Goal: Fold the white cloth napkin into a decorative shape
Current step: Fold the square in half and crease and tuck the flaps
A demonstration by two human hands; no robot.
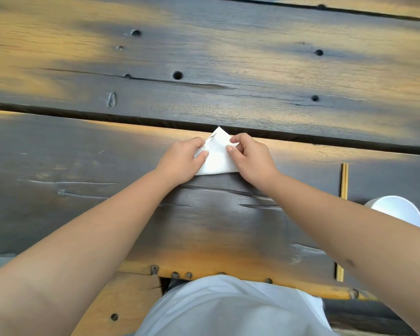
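Both hands on triangular white napkin (217, 156) atop dark wooden tabletop (228, 69): left hand (182, 161) fingers curled gripping left edge, right hand (250, 158) pinching right edge.

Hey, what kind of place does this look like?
Probably a restaurant or a rustic dining spot, though I can't be sure. A dark plank table holds a white napkin being folded, with chopsticks and a white cup off to the right.

Napkin (217, 157) side corners covered by both hands; white cup (398, 209) partly hidden behind right forearm.
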